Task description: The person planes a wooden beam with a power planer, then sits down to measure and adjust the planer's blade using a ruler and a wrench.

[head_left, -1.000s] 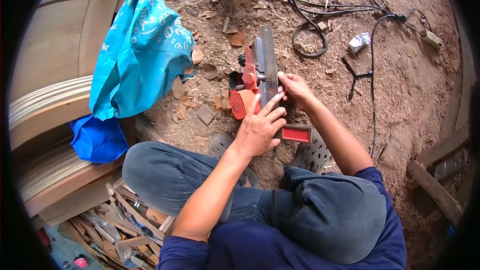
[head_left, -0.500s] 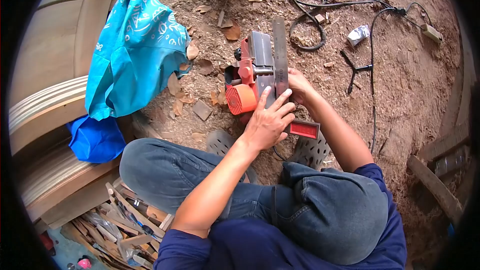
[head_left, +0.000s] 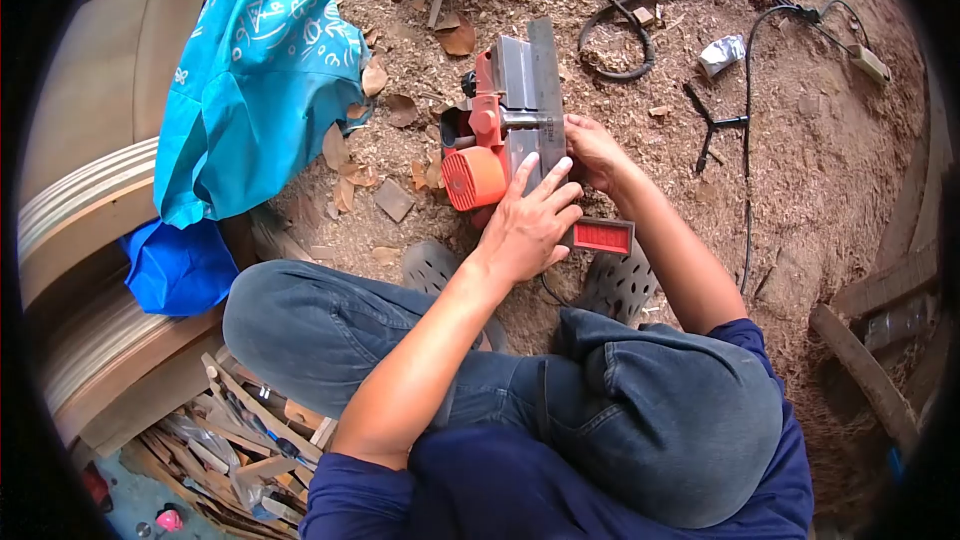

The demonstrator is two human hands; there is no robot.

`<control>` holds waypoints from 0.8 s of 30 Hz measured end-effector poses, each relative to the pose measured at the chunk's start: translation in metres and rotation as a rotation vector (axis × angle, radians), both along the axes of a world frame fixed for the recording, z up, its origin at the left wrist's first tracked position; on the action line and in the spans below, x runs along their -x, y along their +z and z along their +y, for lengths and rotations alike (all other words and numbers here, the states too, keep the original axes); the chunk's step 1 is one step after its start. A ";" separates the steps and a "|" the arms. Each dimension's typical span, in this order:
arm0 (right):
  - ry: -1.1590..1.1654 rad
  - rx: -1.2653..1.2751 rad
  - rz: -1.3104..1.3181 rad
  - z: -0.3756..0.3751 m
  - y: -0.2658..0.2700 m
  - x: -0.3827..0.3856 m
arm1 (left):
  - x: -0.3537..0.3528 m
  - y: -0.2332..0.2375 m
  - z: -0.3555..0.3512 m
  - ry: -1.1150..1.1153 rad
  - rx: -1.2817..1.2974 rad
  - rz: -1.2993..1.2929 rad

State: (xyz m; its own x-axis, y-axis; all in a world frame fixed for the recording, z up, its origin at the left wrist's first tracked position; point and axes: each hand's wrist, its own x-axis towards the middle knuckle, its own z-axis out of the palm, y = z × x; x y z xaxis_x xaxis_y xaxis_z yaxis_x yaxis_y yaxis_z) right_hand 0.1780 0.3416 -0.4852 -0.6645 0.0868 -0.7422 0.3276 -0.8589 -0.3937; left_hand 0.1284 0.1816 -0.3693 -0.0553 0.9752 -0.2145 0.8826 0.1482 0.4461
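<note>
A red electric planer (head_left: pixel 476 177) lies on the ground with its flat metal sole facing up. A steel ruler (head_left: pixel 547 80) rests lengthwise along the right side of the sole. My left hand (head_left: pixel 530 225) lies over the near end of the ruler and sole, its fingers spread and pressing down. Beside the ruler's right edge, my right hand (head_left: pixel 594 152) has its fingers bent together at the metal; the fingertips are partly hidden. A red tray-like part with a grey rim (head_left: pixel 603 236) sits just right of my left hand.
Black cables (head_left: pixel 748 140) run across the shavings-covered ground at the right. A black three-armed tool (head_left: pixel 712 124) and crumpled foil (head_left: pixel 721 55) lie there. Turquoise cloth (head_left: pixel 262 90) hangs over wooden panels (head_left: pixel 100 70) at the left. Wood scraps (head_left: pixel 240 440) fill the lower left.
The planer, ruler and both hands appear slightly higher and to the left, along with most of the scene. The ruler's far end now leans more to the left across the sole.
</note>
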 end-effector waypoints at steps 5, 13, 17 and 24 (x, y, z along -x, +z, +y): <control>0.006 0.043 0.015 0.004 -0.007 0.001 | 0.007 0.001 0.003 -0.024 0.001 -0.018; 0.019 0.010 -0.043 0.003 -0.002 0.004 | 0.011 0.002 0.002 -0.033 -0.024 -0.078; 0.170 -0.035 0.008 0.015 -0.012 -0.005 | 0.033 0.017 0.016 0.088 -0.151 -0.105; 0.157 -0.046 0.169 0.013 -0.016 -0.005 | 0.039 0.016 0.020 0.178 -0.199 -0.162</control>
